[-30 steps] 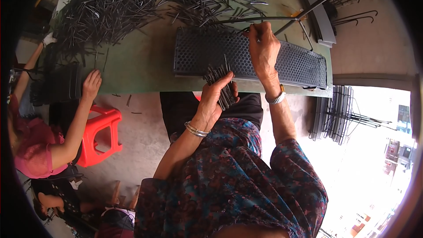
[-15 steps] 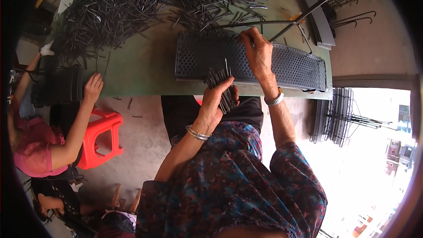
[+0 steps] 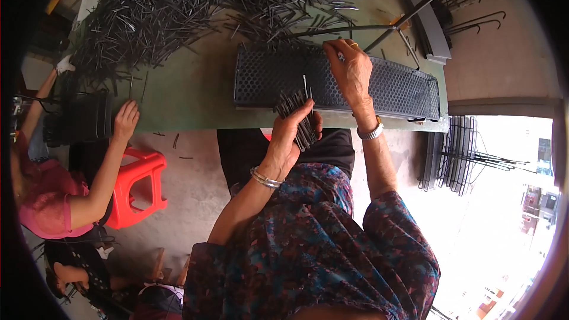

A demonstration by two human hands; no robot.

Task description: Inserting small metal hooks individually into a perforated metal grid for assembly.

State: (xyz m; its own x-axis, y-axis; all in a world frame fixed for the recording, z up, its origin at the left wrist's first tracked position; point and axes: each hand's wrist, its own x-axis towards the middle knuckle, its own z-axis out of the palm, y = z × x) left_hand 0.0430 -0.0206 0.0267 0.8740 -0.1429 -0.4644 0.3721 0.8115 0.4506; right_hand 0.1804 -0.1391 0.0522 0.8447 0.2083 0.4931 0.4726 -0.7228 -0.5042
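Observation:
A bundle of short dark rods [image 3: 300, 124] is gripped in my left hand [image 3: 285, 133], with one lighter rod poking up above the rest. Just beyond it lies a long dark perforated panel [image 3: 394, 86], its face covered in small round holes. My right hand [image 3: 354, 74] is held over the panel, its thumb and fingers pinched together near the far edge. Whatever is between those fingertips is too small or hidden to make out.
A large heap of dark rods [image 3: 160, 18] spreads over the green table [image 3: 178, 98]. A thin dark metal bar frame [image 3: 379, 38] crosses behind the panel. On the left, a co-worker's hand [image 3: 126, 120] rests at the table edge beside a red stool [image 3: 137, 186].
My right hand has shifted slightly and turned at the wrist, still pinched above the panel's far edge. My left hand and its bundle stay almost in place.

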